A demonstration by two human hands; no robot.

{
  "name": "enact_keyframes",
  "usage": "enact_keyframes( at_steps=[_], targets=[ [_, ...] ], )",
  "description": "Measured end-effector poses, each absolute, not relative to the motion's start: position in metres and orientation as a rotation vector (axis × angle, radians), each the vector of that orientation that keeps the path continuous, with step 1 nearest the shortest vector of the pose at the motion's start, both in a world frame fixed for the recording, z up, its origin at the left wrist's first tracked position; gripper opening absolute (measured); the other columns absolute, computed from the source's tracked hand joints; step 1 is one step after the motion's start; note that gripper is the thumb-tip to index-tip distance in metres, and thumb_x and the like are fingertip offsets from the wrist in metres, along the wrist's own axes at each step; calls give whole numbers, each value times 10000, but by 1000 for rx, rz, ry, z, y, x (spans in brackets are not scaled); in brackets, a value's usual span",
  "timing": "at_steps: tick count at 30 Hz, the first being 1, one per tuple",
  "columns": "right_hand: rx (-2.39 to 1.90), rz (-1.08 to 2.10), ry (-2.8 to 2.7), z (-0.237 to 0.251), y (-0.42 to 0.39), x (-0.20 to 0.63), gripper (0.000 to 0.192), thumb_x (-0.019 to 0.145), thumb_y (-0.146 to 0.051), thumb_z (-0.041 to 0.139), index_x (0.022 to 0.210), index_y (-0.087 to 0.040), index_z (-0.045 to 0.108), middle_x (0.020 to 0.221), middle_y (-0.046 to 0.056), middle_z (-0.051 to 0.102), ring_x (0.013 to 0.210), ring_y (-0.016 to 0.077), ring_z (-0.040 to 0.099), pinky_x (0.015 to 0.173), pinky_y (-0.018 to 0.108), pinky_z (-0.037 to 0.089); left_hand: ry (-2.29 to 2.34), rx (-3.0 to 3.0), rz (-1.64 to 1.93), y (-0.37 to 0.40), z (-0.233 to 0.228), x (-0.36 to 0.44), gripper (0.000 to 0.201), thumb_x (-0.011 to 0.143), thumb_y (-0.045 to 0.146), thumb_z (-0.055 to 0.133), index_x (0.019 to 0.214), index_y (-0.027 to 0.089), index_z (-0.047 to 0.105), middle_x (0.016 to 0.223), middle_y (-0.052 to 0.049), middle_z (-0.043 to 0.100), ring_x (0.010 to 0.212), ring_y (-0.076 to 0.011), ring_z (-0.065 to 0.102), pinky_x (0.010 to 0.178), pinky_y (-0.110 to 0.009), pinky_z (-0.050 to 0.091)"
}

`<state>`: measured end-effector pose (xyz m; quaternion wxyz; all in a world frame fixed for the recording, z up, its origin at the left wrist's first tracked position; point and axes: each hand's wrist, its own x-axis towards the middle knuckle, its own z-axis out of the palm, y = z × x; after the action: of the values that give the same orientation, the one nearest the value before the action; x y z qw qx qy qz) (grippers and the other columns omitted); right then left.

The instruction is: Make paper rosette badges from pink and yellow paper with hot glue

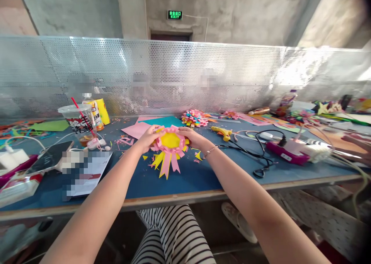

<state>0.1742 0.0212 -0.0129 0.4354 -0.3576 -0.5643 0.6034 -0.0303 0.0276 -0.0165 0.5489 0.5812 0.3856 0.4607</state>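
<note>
Blue worktable [162, 183]: left hand [149, 137], right hand [191, 136] flanking pink-yellow paper rosette [170, 146], fingers curled on rim, steadying it flat; glue gun [221, 132] right.

A green illuminated sign [174, 14] on the far concrete wall above the doorway reads "EXIT" under Chinese characters; print on the clear plastic cup [77, 121] at left is illegible.
</note>
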Motion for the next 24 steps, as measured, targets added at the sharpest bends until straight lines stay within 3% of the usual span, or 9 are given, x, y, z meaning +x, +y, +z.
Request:
enact_keyframes(
  at_steps=[4,10,14,16,20,24],
  targets=[
    [-965,1497,-1378,-19,28,174,220,654,-235,745,731,-195,543,655,-23,636,597,111,644,536,183,534,969,1391,1001,32,-22,-32,457,654,361,739,1028,242,506,770,12,581,515,-88,556,407,-166,392],
    [-962,1595,-1416,-23,32,177,248,626,-242,771,777,-192,581,730,9,676,636,134,665,544,201,555,937,1447,1001,47,-40,-32,544,574,296,798,1032,238,510,886,-12,617,611,-107,612,527,-214,485],
    [-1029,1580,-1436,-25,33,179,262,610,-248,789,740,-192,569,726,12,683,589,122,650,471,183,535,958,1460,997,46,-45,-31,559,561,333,808,1033,241,523,983,-31,616,643,-113,622,525,-215,485],
    [-1041,1566,-1457,-27,34,179,253,616,-246,785,742,-188,574,725,16,683,586,121,647,466,181,533,995,1446,962,43,-43,-30,548,580,391,793,1034,243,525,915,-17,617,589,-106,599,482,-206,461],
    [-1041,1464,-1432,-25,36,181,188,661,-213,731,757,-179,573,671,16,662,536,113,618,449,185,515,998,1412,907,43,-35,-32,509,685,572,651,1026,222,509,709,4,576,461,-104,532,415,-210,405],
    [-1067,1309,-1159,-13,40,195,73,723,-228,588,741,-179,537,526,-14,575,381,99,504,334,203,419,1137,1277,1258,60,-31,-49,454,802,594,435,1054,220,479,916,-60,605,648,-162,624,522,-274,475]
  ],
)
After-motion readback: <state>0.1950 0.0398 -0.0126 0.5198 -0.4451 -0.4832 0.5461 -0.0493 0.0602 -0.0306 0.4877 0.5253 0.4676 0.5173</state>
